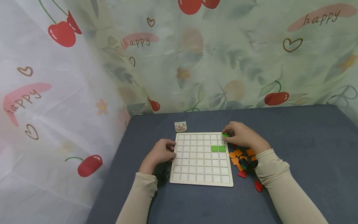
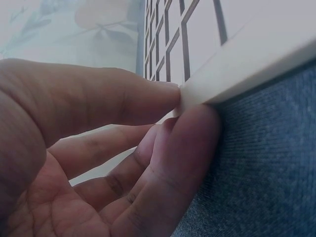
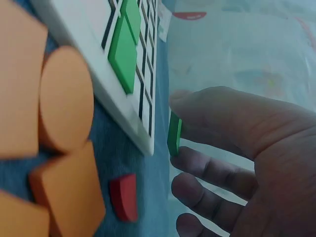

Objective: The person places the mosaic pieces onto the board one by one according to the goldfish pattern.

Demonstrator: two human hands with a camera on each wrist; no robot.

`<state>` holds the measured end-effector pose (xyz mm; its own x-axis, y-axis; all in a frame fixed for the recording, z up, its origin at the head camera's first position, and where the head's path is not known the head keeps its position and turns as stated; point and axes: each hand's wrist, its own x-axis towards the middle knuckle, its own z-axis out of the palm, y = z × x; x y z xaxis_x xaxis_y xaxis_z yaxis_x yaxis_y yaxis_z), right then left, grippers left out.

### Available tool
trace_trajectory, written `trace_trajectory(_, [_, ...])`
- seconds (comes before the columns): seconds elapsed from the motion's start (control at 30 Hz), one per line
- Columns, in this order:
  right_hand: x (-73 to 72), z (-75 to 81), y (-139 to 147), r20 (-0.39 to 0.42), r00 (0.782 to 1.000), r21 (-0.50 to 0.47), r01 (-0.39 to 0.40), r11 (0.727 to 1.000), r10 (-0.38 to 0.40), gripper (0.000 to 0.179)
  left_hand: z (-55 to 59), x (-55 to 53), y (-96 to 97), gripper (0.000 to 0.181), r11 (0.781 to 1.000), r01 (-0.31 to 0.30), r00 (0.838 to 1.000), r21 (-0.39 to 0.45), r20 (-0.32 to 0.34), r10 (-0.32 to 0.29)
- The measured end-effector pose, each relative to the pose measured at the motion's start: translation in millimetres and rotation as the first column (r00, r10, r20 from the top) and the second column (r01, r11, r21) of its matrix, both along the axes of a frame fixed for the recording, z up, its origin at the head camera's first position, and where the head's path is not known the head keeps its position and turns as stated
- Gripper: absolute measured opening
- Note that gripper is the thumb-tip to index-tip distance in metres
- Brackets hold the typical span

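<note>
Dark tbl [image 1: 190, 205] underneath, gridded white board [image 1: 200, 162] on it. My R hand [image 1: 242, 136] is by the board's far R corner, pinch narrow. L hand [image 1: 160, 152]: fingertips touching the L edge; pinching or not, can't tell. Orange pcs [image 1: 235, 161] bunched beside the R edge. 2 green tiles [image 1: 214, 148] sit adj. in the grid. Single green pc [image 3: 174, 132], held in my R pinch.

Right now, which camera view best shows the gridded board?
The head view: it shows nearly the whole board from above, the right hand at one corner. The left wrist view shows a slanted edge portion at the left hand; the right wrist view, a corner portion.
</note>
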<state>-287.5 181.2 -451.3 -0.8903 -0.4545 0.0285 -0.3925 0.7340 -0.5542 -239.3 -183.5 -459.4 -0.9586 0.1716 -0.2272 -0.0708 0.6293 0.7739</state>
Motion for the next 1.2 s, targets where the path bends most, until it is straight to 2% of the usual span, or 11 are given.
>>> trace_trajectory(0.23, [2.8, 1.4, -16, -0.017, 1.0, 0.016, -0.007, 1.0, 0.007, 0.028, 0.9, -1.8, -0.1, 0.053, 1.0, -0.006, 1.0, -0.014, 0.0, 0.006])
trace_trajectory(0.57, [4.4, -4.6, -38, 0.008, 1.0, 0.113, -0.018, 0.993, 0.017, 0.026, 0.6, -1.1, 1.0, 0.053, 1.0, -0.008, 1.0, -0.008, 0.017, 0.009])
trace_trajectory(0.77, [4.4, -10.6, -40, 0.009, 1.0, 0.096, -0.029, 0.995, 0.028, 0.029, -0.4, -0.7, 1.2, 0.054, 1.0, -0.01, 1.0, -0.021, 0.01, 0.01])
trace_trajectory(0.97, [4.8, -9.8, -40, 0.017, 1.0, 0.091, -0.028, 0.995, 0.026, 0.031, -0.6, -1.5, 0.3, 0.054, 1.0, -0.01, 1.0, -0.019, 0.006, 0.01])
trace_trajectory(1.2, [6.4, -5.4, -40, 0.012, 0.999, 0.079, -0.049, 0.996, 0.048, 0.021, -0.8, -1.2, 0.0, 0.054, 1.0, -0.009, 1.0, -0.018, 0.006, 0.009])
